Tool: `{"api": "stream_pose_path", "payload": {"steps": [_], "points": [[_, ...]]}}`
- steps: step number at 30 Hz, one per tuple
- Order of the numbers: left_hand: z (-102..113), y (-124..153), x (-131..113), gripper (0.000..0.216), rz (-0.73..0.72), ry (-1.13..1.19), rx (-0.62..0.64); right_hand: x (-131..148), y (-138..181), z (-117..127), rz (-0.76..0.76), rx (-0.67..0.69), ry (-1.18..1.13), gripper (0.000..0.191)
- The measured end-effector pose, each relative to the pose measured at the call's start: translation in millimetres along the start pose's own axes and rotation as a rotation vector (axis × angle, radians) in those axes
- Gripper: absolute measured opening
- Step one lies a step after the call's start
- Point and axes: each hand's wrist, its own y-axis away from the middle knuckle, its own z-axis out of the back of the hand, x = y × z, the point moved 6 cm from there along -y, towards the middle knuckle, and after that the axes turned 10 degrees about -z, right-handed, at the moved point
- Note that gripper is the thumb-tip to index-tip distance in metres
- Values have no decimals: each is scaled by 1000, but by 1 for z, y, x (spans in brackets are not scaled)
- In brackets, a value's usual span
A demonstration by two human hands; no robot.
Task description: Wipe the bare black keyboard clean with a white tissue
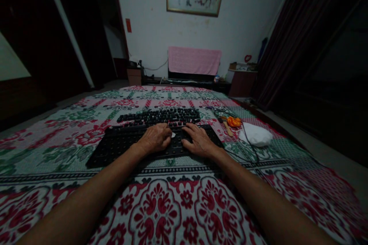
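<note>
Where the hands (155,138) (199,142) rest (fingers bent), a keyboard (115,146) lies.

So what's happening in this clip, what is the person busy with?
A person has both hands on the nearer black keyboard, which lies on a patterned bedspread. The left hand is curled at a small white piece; a grip is unclear. The right hand rests flat. A second keyboard lies just behind, an orange item and white bundle to the right.
</note>
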Motion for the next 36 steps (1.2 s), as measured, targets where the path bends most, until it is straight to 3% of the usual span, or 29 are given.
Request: {"api": "stream_pose_path", "payload": {"steps": [6,13,22,31,36], "points": [[1,0,-4,21,-70,20,28,0,0,0,-13,12,-8,51],[-5,0,-1,24,-31,53,-72,2,0,2,-23,22,-20,51],[4,-2,-10,23,-102,-14,90,2,1,3,-29,29,-29,52],[4,3,-9,19,-145,11,30,1,0,2,-36,23,-40,52],[2,-1,-7,21,-88,7,1,2,1,4,-11,8,-48,50]]}}
